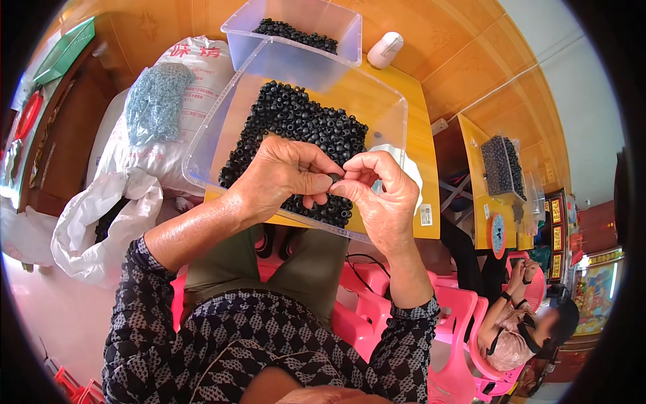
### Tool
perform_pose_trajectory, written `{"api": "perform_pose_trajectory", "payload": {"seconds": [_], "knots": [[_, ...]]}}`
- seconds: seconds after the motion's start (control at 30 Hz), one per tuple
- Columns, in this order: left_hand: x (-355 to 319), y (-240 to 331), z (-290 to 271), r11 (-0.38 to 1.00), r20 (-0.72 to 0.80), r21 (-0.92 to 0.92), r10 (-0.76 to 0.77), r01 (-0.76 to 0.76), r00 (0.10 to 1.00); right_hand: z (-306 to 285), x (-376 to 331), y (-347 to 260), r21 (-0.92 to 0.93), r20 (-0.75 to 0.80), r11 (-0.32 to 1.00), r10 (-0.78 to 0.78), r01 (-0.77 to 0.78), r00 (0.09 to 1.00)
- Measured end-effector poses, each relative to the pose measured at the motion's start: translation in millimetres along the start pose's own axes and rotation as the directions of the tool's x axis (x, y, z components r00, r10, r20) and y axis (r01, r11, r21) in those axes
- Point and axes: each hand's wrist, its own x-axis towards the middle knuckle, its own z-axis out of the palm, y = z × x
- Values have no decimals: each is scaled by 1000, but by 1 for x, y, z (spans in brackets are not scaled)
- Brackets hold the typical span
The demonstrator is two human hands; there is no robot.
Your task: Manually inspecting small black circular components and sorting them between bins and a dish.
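My left hand (pixel 286 168) and my right hand (pixel 382 192) meet over a clear plastic bin (pixel 397 101), fingertips almost touching. Between them is a small dark round piece (pixel 334 178), pinched by thumb and finger of the left hand and also gripped at the right fingertips. My fingers partly cover it. A thick layer of small black hollow round plastic pieces (pixel 303 121) lies in the bin beneath. Some of these pieces have visible holes.
A second clear bin (pixel 293 13) with black pieces stands behind, beside a white bottle (pixel 385 50). At left, a bag of pale blue bits (pixel 159 101) rests on a white sack (pixel 202 67). A white bag (pixel 101 222) hangs open. Another person (pixel 515 330) sits at right.
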Motion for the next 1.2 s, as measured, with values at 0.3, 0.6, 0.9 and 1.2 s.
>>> {"api": "perform_pose_trajectory", "payload": {"seconds": [0.3,0.6,0.9,1.2], "knots": [[10,6,-12,973,-52,-223,-75,61,996,-4,57,4,96,325,939,284,-330,902],[12,18,-45,919,-133,-391,-1,-52,991,12,94,52,14,367,927,345,-376,864],[11,12,-50,903,-135,-427,-12,-47,991,54,101,117,-524,557,754,-51,397,829],[10,14,-40,905,-156,-425,-88,14,984,79,99,216,-343,590,904,-5,257,807]]}}
